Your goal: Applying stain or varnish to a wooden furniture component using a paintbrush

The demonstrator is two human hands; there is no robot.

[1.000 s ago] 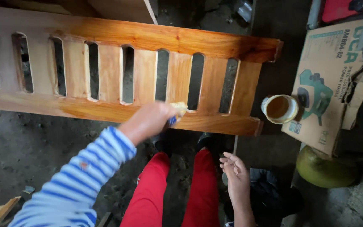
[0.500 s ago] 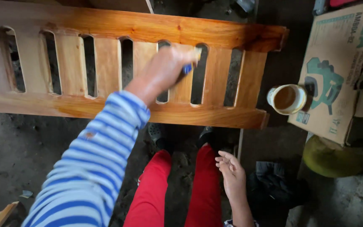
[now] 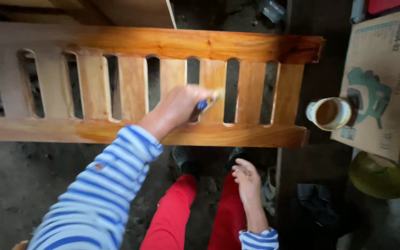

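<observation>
Two hands are ours here, and only one is working. Our left hand (image 3: pixel 179 107) is clenched around a small paintbrush (image 3: pixel 208 101) with a blue handle, its pale bristles touching one of the upright slats near the middle-right of the slatted wooden panel (image 3: pixel 237 45). The panel lies flat across the scene, its long axis running left to right, with the slats running near to far between a far rail and a near rail. The brush points out to the right and slightly far from our knuckles, so the slat under the bristles lies just right of the fingers, and the slat's length runs crosswise to the panel's.

We see the right part of the panel glossy and orange-brown, while the slats towards the left look paler and duller. Our right hand (image 3: pixel 246 178) hangs loose and released, fingers half curled and holding nothing, low above our red trousers (image 3: pixel 172 222) and well apart from the panel. The left hand is plainly the nearer one to the wood.

To the right, a small cup (image 3: pixel 329 113) of brownish liquid stands at the edge of a cardboard box (image 3: pixel 385 78), apart from the panel's right end and nearer to the idle right hand than to the brush.
</observation>
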